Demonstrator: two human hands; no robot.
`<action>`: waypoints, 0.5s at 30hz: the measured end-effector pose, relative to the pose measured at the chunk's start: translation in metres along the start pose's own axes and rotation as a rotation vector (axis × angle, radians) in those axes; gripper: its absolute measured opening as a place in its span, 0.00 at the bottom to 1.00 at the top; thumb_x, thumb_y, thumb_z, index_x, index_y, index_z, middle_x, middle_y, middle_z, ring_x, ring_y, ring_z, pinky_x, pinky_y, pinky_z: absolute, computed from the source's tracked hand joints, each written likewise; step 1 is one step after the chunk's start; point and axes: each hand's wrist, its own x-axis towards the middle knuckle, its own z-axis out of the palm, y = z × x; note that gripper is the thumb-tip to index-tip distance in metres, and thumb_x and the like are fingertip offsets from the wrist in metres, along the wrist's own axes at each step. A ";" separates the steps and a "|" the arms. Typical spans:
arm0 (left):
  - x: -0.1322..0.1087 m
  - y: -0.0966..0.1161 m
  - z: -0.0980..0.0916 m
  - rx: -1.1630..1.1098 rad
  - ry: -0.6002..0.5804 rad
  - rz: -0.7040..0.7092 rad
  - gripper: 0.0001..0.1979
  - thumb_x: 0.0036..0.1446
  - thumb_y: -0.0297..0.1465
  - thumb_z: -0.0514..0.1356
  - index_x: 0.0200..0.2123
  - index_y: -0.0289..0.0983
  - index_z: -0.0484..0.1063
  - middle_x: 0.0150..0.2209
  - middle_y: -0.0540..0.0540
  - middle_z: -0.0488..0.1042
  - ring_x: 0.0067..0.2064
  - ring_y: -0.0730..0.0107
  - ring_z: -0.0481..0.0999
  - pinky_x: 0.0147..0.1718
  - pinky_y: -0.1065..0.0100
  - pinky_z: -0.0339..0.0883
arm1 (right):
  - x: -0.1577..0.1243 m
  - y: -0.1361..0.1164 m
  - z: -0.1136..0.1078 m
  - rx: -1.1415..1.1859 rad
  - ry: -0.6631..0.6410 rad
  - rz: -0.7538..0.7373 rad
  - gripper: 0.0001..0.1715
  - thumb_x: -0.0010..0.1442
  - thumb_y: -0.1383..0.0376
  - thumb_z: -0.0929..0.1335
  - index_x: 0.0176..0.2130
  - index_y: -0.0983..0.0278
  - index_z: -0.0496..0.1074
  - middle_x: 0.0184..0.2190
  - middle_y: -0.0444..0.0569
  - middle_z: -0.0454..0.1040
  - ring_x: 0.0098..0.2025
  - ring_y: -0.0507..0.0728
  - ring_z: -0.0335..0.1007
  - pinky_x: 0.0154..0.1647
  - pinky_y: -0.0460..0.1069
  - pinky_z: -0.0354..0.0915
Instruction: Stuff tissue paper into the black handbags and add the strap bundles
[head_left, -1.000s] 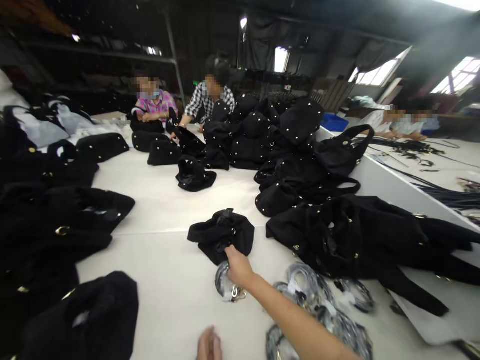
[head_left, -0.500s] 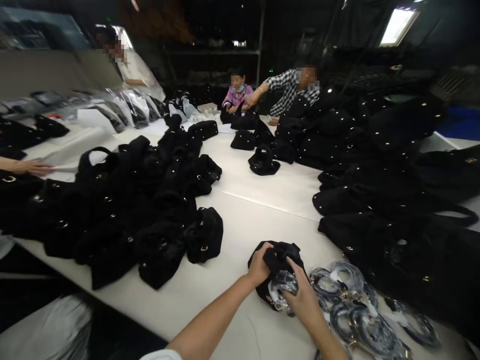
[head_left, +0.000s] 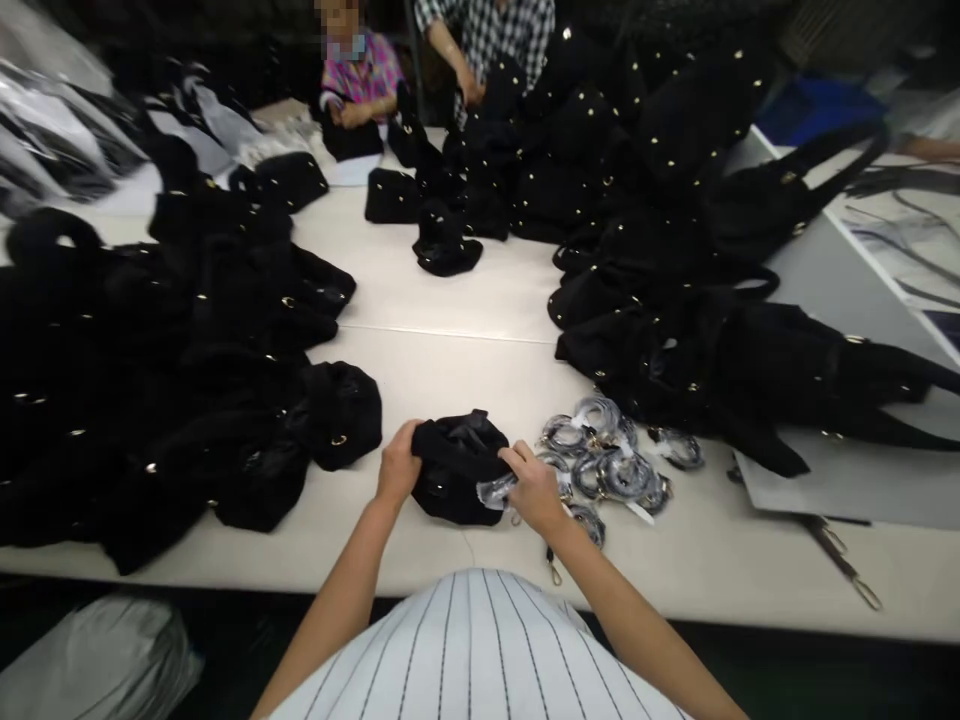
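A small black bag lies on the table in front of me, its mouth facing up. My left hand is closed on the left side of its rim. At the opposite side, my right hand is closed around a clear-plastic-wrapped coiled strap, with its fingertips at the bag's rim. The strap packet overlaps the bag's right front; part of it is hidden by the hand. Just right of this hand lies a pile of coiled straps in clear plastic with metal clasps.
Black bags are heaped on the left, and another heap fills the right. A single black bag sits farther back. Two co-workers stand or sit across the table. A grey board and loose clasps lie at right.
My view has turned right and down. My hands have moved apart to opposite sides of the bag's rim, spreading its mouth wider. The strap packet stays with my right hand.
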 end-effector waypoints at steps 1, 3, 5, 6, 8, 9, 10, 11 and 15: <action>0.000 0.003 0.002 0.015 -0.012 0.016 0.26 0.46 0.19 0.49 0.49 0.37 0.69 0.48 0.41 0.74 0.52 0.58 0.72 0.56 0.55 0.63 | -0.004 0.003 0.002 0.020 0.009 0.053 0.27 0.50 0.80 0.60 0.45 0.61 0.72 0.40 0.50 0.71 0.34 0.54 0.69 0.32 0.46 0.59; -0.002 0.015 0.006 0.040 -0.041 0.053 0.25 0.48 0.19 0.48 0.49 0.37 0.70 0.48 0.42 0.74 0.52 0.58 0.72 0.56 0.57 0.63 | -0.012 0.011 0.004 0.038 0.021 0.124 0.32 0.48 0.81 0.59 0.48 0.61 0.71 0.41 0.50 0.72 0.34 0.54 0.68 0.34 0.46 0.61; -0.003 0.026 0.008 0.066 -0.059 0.079 0.24 0.48 0.20 0.48 0.48 0.38 0.70 0.47 0.43 0.75 0.50 0.59 0.73 0.54 0.59 0.65 | -0.020 0.016 0.000 0.098 0.060 0.214 0.38 0.44 0.81 0.60 0.53 0.62 0.67 0.37 0.47 0.72 0.33 0.54 0.68 0.35 0.46 0.62; -0.003 0.031 0.008 0.081 -0.060 0.084 0.24 0.49 0.20 0.49 0.48 0.38 0.70 0.46 0.43 0.75 0.49 0.59 0.74 0.52 0.59 0.66 | -0.024 0.017 -0.005 0.201 0.081 0.299 0.39 0.43 0.81 0.60 0.55 0.62 0.65 0.34 0.45 0.72 0.31 0.53 0.68 0.34 0.46 0.62; -0.002 0.037 0.008 0.106 -0.054 0.081 0.21 0.49 0.21 0.49 0.46 0.38 0.70 0.43 0.44 0.76 0.46 0.59 0.75 0.48 0.60 0.67 | -0.030 0.013 -0.022 0.502 0.078 0.501 0.32 0.45 0.78 0.62 0.50 0.64 0.66 0.25 0.40 0.69 0.24 0.51 0.64 0.27 0.45 0.60; -0.001 0.039 0.007 0.115 -0.052 0.077 0.20 0.50 0.21 0.49 0.45 0.38 0.70 0.42 0.45 0.76 0.44 0.59 0.76 0.47 0.61 0.68 | -0.033 0.008 -0.032 0.664 0.035 0.581 0.24 0.47 0.75 0.63 0.46 0.64 0.68 0.22 0.39 0.67 0.20 0.50 0.61 0.22 0.44 0.58; 0.001 0.041 0.007 0.122 -0.053 0.075 0.20 0.50 0.21 0.50 0.45 0.38 0.70 0.41 0.45 0.76 0.44 0.59 0.76 0.46 0.61 0.68 | -0.034 0.001 -0.041 0.818 -0.050 0.627 0.17 0.49 0.71 0.64 0.41 0.64 0.69 0.20 0.39 0.66 0.18 0.49 0.58 0.19 0.43 0.55; 0.002 0.044 0.008 0.126 -0.057 0.077 0.19 0.50 0.22 0.50 0.45 0.38 0.71 0.41 0.45 0.76 0.43 0.59 0.76 0.46 0.61 0.68 | -0.034 -0.007 -0.048 0.948 -0.170 0.635 0.12 0.51 0.68 0.65 0.39 0.65 0.71 0.19 0.39 0.67 0.16 0.48 0.56 0.16 0.43 0.53; -0.001 0.061 0.010 0.127 -0.081 0.120 0.20 0.50 0.21 0.50 0.45 0.38 0.71 0.42 0.45 0.77 0.44 0.60 0.76 0.46 0.62 0.68 | -0.019 -0.051 -0.040 1.324 -0.528 0.557 0.19 0.51 0.64 0.69 0.44 0.66 0.73 0.21 0.42 0.69 0.15 0.47 0.55 0.15 0.42 0.54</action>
